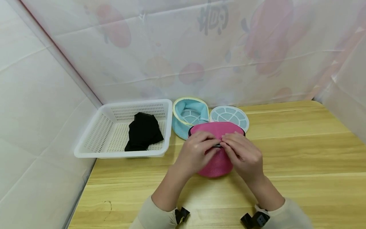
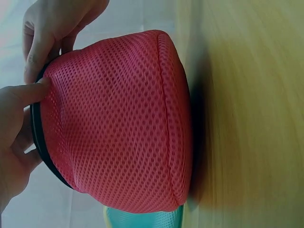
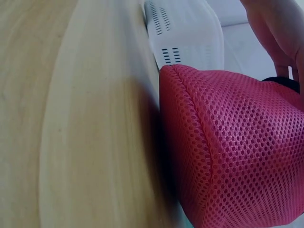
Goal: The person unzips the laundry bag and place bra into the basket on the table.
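A pink mesh laundry bag [image 1: 215, 167], rounded and standing upright, is on the table in front of the person. Dark trim with a zipper [image 2: 40, 142] runs round its top edge. The left hand [image 1: 196, 152] pinches this edge at the near side between thumb and fingers. Close beside it, the right hand [image 1: 245, 154] pinches the same edge, and the fingertips of both hands almost meet. Pink lid fabric [image 1: 218, 128] shows behind the fingers. The right wrist view shows the mesh side [image 3: 237, 142] filling the lower right, with a hand above it.
Left of the bag, a white plastic basket [image 1: 83, 152] holds a crumpled black cloth [image 1: 144, 132]. Behind the bag stand an open light-blue mesh bag with yellow trim [image 1: 180, 127] and a round pale-blue ribbed disc [image 1: 230, 115]. A printed curtain [image 1: 171, 57] hangs along the wooden table's [image 1: 300, 152] back edge.
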`<state>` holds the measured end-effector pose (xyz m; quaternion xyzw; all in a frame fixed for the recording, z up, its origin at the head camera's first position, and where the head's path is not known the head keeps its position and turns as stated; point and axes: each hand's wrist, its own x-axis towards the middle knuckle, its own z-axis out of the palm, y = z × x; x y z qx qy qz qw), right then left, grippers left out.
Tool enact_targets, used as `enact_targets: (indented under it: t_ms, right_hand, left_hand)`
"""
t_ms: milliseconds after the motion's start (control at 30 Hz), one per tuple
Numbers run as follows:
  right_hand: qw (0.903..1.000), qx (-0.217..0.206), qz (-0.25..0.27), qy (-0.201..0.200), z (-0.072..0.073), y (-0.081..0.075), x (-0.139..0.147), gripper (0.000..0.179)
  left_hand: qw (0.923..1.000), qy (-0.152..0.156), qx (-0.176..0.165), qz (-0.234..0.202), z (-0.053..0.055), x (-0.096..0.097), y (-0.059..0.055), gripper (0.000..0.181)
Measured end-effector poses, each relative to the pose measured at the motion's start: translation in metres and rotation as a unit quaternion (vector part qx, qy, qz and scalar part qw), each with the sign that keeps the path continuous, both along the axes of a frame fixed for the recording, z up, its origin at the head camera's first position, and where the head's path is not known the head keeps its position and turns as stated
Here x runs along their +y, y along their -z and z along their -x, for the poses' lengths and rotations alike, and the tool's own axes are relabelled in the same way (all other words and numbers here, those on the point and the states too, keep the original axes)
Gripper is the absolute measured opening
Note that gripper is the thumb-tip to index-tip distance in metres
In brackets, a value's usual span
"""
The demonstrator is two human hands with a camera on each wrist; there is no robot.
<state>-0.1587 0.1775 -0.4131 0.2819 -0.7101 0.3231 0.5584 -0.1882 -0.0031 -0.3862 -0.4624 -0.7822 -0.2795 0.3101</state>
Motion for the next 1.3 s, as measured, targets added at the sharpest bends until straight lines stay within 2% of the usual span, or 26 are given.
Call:
enact_targets:
  t_ms: [233,533,700,833,967,1100,1167,1300]
  right_hand:
    - [0.9997,0.005,0.001,0.025,0.0,-0.005,0.0,0.039]
    - [0.998,0.016,0.036,0.048,0.001,-0.011,0.012,0.038]
    - [0.9961,0.028,0.062,0.056,0.002,-0.013,0.015,0.038]
    - [0.9962,0.035,0.062,0.051,0.003,-0.012,0.013,0.039]
    - [0.9965,0.049,0.051,0.044,0.003,-0.008,0.009,0.039]
    - [0.9967,0.062,0.033,0.039,0.003,-0.005,0.003,0.038]
    - [0.9968,0.068,0.019,0.037,0.002,-0.004,0.0,0.036]
    - [0.9965,0.077,-0.008,0.032,0.0,-0.004,-0.004,0.033]
  left_hand:
    - [0.9997,-0.002,-0.018,-0.015,0.001,-0.002,0.001,0.013]
    - [0.9969,0.004,-0.039,-0.068,0.007,-0.014,-0.001,0.011]
    - [0.9954,0.003,-0.052,-0.081,0.012,-0.021,-0.002,0.011]
    - [0.9947,-0.01,-0.068,-0.076,0.014,-0.024,-0.002,0.013]
    - [0.9981,-0.021,-0.042,-0.04,0.01,-0.02,-0.004,0.018]
    - [1.0,0.001,0.0,-0.005,0.004,-0.009,-0.005,0.021]
    - [0.9998,0.01,0.016,0.001,0.001,-0.004,-0.005,0.025]
    - [0.9991,0.004,0.042,-0.007,-0.002,0.002,-0.003,0.023]
